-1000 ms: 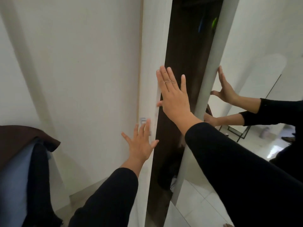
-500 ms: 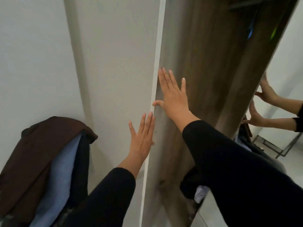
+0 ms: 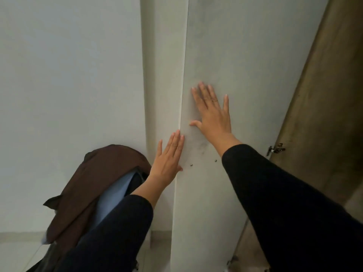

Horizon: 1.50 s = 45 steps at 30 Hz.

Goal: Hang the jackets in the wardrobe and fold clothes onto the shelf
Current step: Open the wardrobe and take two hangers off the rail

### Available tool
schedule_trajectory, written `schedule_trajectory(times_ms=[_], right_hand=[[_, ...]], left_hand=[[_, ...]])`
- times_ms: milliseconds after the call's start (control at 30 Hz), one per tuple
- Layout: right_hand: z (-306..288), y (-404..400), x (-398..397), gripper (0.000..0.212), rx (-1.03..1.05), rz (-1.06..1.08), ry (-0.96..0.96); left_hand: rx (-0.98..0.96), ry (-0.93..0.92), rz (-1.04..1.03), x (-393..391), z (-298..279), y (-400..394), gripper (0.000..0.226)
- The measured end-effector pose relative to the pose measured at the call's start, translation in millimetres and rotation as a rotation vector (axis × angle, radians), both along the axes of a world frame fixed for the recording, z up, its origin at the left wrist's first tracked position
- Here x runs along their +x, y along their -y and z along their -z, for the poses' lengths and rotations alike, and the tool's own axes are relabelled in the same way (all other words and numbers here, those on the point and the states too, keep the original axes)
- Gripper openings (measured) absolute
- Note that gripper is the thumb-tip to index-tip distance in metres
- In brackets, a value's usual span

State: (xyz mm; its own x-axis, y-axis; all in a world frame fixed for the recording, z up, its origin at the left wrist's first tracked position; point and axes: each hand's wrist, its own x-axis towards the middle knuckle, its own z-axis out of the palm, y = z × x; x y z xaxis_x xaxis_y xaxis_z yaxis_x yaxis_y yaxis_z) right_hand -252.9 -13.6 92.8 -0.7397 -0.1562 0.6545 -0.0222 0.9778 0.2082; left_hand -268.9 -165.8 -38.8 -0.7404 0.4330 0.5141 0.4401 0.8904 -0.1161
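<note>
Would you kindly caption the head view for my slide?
Both hands, left hand and right hand, press flat on the white wardrobe door; jackets wait alongside.

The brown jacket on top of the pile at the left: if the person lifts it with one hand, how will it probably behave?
The brown jacket will probably be floppy: it drapes over the pile with soft folds and a hanging corner. It may drag the light blue garment beneath it, since they overlap. It looks light enough for the left hand.
</note>
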Motion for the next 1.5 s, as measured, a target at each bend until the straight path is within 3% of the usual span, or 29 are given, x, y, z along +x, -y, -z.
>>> schedule_trajectory(times_ms=[200, 633, 1000, 1267, 1500], right_hand=[[8, -7, -57, 0.094, 0.037, -0.029, 0.016], [16, -18, -151, 0.088, 0.084, 0.124, -0.001], [21, -34, -180, 0.087, 0.058, 0.321, 0.048], [23, -32, -183, 0.083, 0.058, 0.366, 0.049], [11, -31, -172, 0.072, 0.000, 0.372, 0.044]], left_hand=[[-0.007, 0.047, -0.120, -46, -7, -7, 0.110], [0.014, 0.103, -0.067, -156, -16, -14, 0.105], [-0.090, 0.074, 0.023, -211, -15, -28, 0.105], [-0.056, 0.070, 0.068, -222, -4, -35, 0.096], [-0.020, -0.137, 0.197, -222, -10, -47, 0.092]])
